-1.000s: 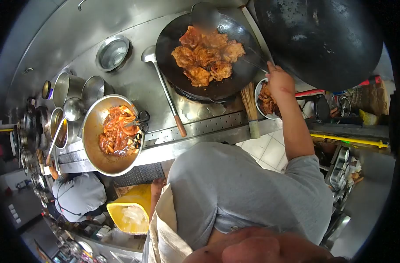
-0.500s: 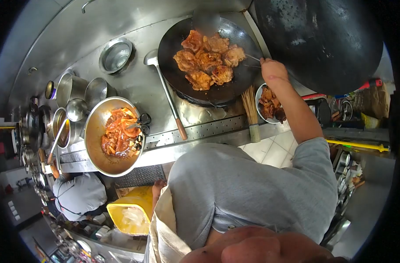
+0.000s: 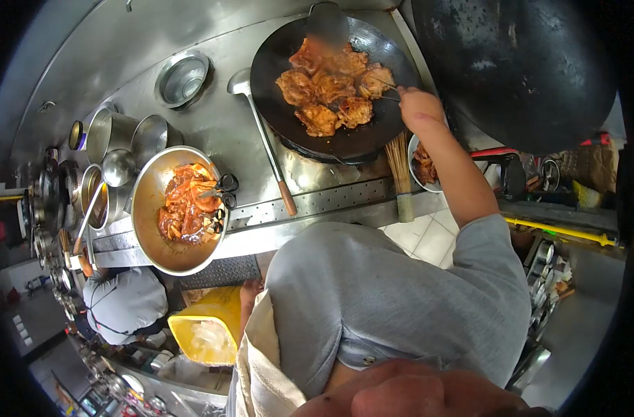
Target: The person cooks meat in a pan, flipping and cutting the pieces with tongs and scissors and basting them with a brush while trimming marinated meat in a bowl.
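Several browned pieces of meat [image 3: 334, 88] lie in a large black wok [image 3: 275, 121] on the stove. My right hand [image 3: 421, 110] is closed around thin metal tongs [image 3: 389, 99], whose tips reach a piece at the wok's right side. Low beside my body is my left hand [image 3: 249, 295], largely hidden by the shirt and a pale cloth, so its fingers cannot be made out. A bowl of cooked meat [image 3: 424, 167] sits under my right forearm, partly covered by it. The dark blur at the wok's far rim hides some of the meat.
A steel basin [image 3: 144, 229] holds red marinated meat and black-handled scissors [image 3: 226, 191]. Near the wok lie a long-handled ladle [image 3: 267, 135] and a bamboo brush [image 3: 400, 174]. Another black wok [image 3: 515, 69] stands at right. A yellow bin [image 3: 223, 309] and another person [image 3: 126, 306] are lower left.
My right hand and the tongs have moved slightly left and up over the wok. The lower meat pieces have shifted a little. My forearm now covers more of the bowl.
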### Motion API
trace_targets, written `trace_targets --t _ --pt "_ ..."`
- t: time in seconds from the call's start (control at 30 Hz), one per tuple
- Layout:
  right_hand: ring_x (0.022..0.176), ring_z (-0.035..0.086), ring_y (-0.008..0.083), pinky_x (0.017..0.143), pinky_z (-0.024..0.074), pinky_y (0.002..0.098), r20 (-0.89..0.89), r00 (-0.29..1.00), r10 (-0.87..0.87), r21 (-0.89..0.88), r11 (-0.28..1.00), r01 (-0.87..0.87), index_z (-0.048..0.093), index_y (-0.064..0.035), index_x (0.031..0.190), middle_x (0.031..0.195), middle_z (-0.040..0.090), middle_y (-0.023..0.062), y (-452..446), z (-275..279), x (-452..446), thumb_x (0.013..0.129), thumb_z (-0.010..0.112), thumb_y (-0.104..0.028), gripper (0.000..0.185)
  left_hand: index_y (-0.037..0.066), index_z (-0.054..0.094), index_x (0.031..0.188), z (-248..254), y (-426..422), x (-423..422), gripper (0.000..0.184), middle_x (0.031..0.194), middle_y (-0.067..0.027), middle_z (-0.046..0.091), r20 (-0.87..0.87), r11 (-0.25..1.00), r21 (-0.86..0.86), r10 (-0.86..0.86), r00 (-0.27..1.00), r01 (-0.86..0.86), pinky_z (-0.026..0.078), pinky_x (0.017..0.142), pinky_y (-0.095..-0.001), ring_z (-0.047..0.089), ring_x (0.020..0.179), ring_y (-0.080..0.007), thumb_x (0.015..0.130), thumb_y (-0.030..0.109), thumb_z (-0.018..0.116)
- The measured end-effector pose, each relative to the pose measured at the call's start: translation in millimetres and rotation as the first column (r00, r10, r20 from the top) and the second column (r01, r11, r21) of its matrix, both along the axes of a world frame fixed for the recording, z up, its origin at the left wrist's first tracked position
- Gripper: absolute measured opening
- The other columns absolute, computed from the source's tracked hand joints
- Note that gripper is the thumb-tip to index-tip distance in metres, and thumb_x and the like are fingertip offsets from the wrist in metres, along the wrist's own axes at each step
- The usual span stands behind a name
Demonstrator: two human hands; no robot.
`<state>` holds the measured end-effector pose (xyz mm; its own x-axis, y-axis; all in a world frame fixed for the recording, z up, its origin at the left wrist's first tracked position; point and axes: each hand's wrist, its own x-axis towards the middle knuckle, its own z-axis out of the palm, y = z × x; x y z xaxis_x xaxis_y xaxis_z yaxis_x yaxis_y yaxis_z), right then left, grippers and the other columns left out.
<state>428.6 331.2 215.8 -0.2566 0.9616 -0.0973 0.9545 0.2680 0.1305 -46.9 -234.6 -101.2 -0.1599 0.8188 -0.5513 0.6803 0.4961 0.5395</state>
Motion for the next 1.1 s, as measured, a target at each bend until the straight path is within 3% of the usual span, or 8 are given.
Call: trace_targets --t 0.07,0.2,0.37,0.6,0.67,0.77,0.87,1.1 --pt "0.105 0.065 0.0329 0.086 0.0529 0.0446 0.056 0.998 -0.030 -0.084 0.996 0.035 0.059 -0.0032 0.125 0.118 0.065 0.0165 8.3 -5.1 -8.9 0.098 0.048 -0.018 0.033 -0.001 0.067 0.097 48.2 26.7 18.0 0.032 0.080 -0.0143 0.072 0.202 0.800 -0.243 0.595 0.778 -0.548 0.058 0.064 -0.0316 0.072 0.068 -0.0207 0.093 0.029 0.060" --pt "0.102 0.067 0.0341 0.086 0.0532 0.0451 0.135 0.990 -0.036 -0.171 0.983 0.059 0.060 -0.0018 0.125 0.117 0.066 0.0175 15.8 -9.4 -10.6 0.102 0.037 -0.018 0.036 -0.003 0.066 0.096 82.1 47.2 20.2 0.031 0.078 -0.0137 0.071 0.220 0.857 -0.146 0.515 0.829 -0.494 0.058 0.060 -0.0308 0.071 0.064 -0.0192 0.093 0.027 0.061" --pt "0.100 0.068 0.0336 0.085 0.0544 0.0438 0.129 0.990 -0.054 -0.009 0.998 0.056 0.060 -0.0009 0.123 0.112 0.067 0.0171 2.2 20.5 -0.9 0.099 0.039 -0.013 0.034 0.004 0.069 0.096 5.4 5.7 -2.7 0.030 0.081 -0.0118 0.073 0.282 0.952 0.035 0.282 0.917 -0.304 0.057 0.064 -0.0329 0.072 0.074 -0.0205 0.093 0.033 0.061" --pt "0.090 0.069 0.0284 0.077 0.0565 0.0377 0.296 0.937 0.187 0.128 0.964 -0.233 0.064 -0.0009 0.112 0.101 0.068 0.0145 7.8 3.3 11.6 0.090 0.048 -0.007 0.028 0.007 0.069 0.096 -3.8 0.1 -2.2 0.040 0.082 -0.0125 0.072 0.083 0.933 -0.226 0.305 0.949 -0.280 0.052 0.075 -0.0389 0.071 0.082 -0.0239 0.090 0.046 0.061" --pt "0.089 0.069 0.0284 0.077 0.0564 0.0375 0.319 0.923 0.215 0.147 0.951 -0.272 0.065 -0.0011 0.110 0.099 0.068 0.0139 13.3 -1.7 12.4 0.089 0.050 -0.007 0.026 0.002 0.067 0.094 -13.0 -2.7 -10.8 0.039 0.082 -0.0128 0.072 0.077 0.997 0.071 -0.048 0.996 0.042 0.053 0.070 -0.0367 0.071 0.077 -0.0221 0.091 0.041 0.062" --pt "0.089 0.069 0.0289 0.076 0.0564 0.0379 0.358 0.895 0.268 0.114 0.938 -0.327 0.065 -0.0013 0.106 0.096 0.068 0.0142 21.3 -7.1 12.2 0.088 0.051 -0.007 0.024 -0.003 0.064 0.090 79.1 50.1 20.2 0.036 0.080 -0.0135 0.072 0.208 0.782 -0.268 0.617 0.759 -0.563 0.055 0.065 -0.0347 0.071 0.071 -0.0197 0.091 0.033 0.062" --pt "0.088 0.070 0.0305 0.076 0.0565 0.0394 0.333 0.896 0.294 0.059 0.942 -0.331 0.065 -0.0010 0.104 0.096 0.069 0.0161 25.6 -10.5 20.7 0.087 0.050 -0.007 0.023 -0.006 0.063 0.090 29.4 27.1 5.4 0.034 0.080 -0.0141 0.071 0.463 0.661 -0.297 0.731 0.502 -0.689 0.056 0.063 -0.0326 0.071 0.067 -0.0180 0.091 0.028 0.063" --pt "0.092 0.071 0.0332 0.077 0.0566 0.0443 0.202 0.978 0.053 -0.083 0.996 -0.036 0.073 -0.0009 0.095 0.097 0.071 0.0199 5.2 67.5 -17.8 0.087 0.050 -0.013 0.028 -0.003 0.064 0.093 28.2 24.4 10.8 0.036 0.080 -0.0151 0.071 0.226 0.830 -0.233 0.552 0.802 -0.506 0.055 0.064 -0.0351 0.072 0.072 -0.0216 0.091 0.032 0.062"
